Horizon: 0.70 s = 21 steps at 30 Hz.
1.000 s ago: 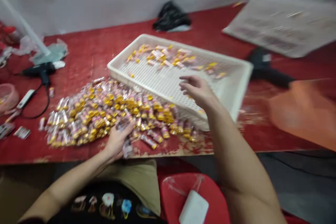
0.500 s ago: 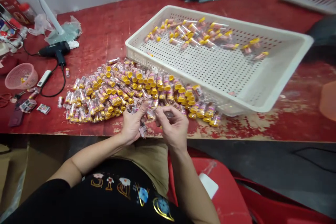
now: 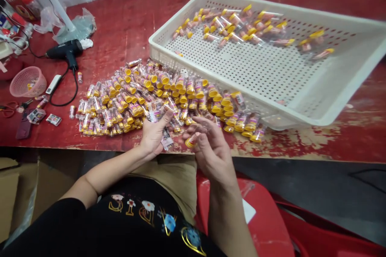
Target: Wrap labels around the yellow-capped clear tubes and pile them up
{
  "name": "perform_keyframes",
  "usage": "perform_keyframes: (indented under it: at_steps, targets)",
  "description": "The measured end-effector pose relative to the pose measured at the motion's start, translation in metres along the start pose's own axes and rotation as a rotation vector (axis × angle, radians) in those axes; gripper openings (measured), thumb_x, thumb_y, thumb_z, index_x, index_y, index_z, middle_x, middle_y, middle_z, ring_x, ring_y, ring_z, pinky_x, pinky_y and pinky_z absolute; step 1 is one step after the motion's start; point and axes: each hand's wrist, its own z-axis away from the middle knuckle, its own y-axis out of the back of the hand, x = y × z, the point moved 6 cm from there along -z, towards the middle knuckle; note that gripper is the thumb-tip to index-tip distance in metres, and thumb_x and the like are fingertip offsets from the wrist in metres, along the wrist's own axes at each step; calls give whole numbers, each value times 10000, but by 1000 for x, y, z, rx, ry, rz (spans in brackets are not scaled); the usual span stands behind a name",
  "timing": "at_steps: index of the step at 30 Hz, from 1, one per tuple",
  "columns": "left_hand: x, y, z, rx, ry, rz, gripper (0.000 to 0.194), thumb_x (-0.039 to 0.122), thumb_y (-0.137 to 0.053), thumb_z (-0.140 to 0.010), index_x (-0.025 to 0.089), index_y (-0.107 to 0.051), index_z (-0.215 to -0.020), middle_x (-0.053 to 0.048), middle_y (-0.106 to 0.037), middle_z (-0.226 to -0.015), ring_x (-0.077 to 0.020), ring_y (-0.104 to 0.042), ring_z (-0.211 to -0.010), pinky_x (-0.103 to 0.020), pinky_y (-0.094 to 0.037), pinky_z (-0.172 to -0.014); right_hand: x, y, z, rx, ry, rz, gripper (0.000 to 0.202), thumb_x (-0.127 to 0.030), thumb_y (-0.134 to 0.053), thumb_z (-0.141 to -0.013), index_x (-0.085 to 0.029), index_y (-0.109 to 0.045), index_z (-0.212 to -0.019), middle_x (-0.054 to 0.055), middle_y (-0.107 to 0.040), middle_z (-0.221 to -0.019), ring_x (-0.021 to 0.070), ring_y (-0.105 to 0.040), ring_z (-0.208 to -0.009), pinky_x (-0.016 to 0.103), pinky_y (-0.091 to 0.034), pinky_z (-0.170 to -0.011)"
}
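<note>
My left hand [image 3: 151,134] is closed on some clear printed plastic sleeves [image 3: 167,140], whose ends stick out above and below its thumb. Between the thumb and fingers of my right hand [image 3: 214,150] is a small yellow-capped tube [image 3: 191,139], its cap toward the lower left. Most of that tube is hidden by the fingers. Just beyond both hands lies a heap of small clear tubes [image 3: 120,98] with yellow caps and pink-purple printed sleeves. A white perforated tray [image 3: 217,74] behind the heap holds more yellow-capped tubes [image 3: 232,28], lying loosely toward its far side.
On the left of the red table [image 3: 120,20] are a black heat gun [image 3: 66,51] with a cord, a pink basket [image 3: 28,82], red scissors [image 3: 10,108] and a lamp stand [image 3: 56,2]. A red chair [image 3: 259,217] stands beside me at the right.
My right hand has moved slightly right and turned, its fingers opening out so the yellow-capped tube shows. My left hand still holds the sleeves. The view has shifted a little.
</note>
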Motion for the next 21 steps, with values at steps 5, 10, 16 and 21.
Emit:
perform_keyframes:
  at_steps: [5,10,16,21]
  targets:
    - [-6,2,0,-24,53,13,585,377,-1027,-449,138,-682,-858,42,-660,-740,-69,-537,-585,-228,-435,-591,-13,-3,19,140,158,229,360,-357,-742,-907,-256,-649,-1240,43,-664,-1056,149,-658,-942,278,-572,-841]
    - [-13,0,6,-114,115,-14,582,370,-1024,-474,144,-663,-871,44,-652,-747,-66,-551,-574,-213,-460,-559,-22,-5,23,252,427,460,263,-243,-760,-889,-233,-665,-1133,37,-667,-1017,171,-657,-962,318,-548,-879]
    - [-15,-1,15,-165,132,-123,642,456,-1016,-463,143,-676,-908,12,-693,-800,-91,-606,-616,-230,-522,-590,-32,-7,27,229,490,704,473,-254,-627,-974,-269,-549,-1441,108,-621,-1217,221,-612,-1101,423,-542,-987]
    - [-15,2,13,-175,77,-200,637,484,-1010,-462,152,-674,-891,-2,-712,-779,-77,-560,-524,-228,-503,-521,-16,-10,26,81,207,467,667,-307,-511,-1030,-336,-248,-1643,122,-541,-1340,205,-590,-1208,422,-556,-1046]
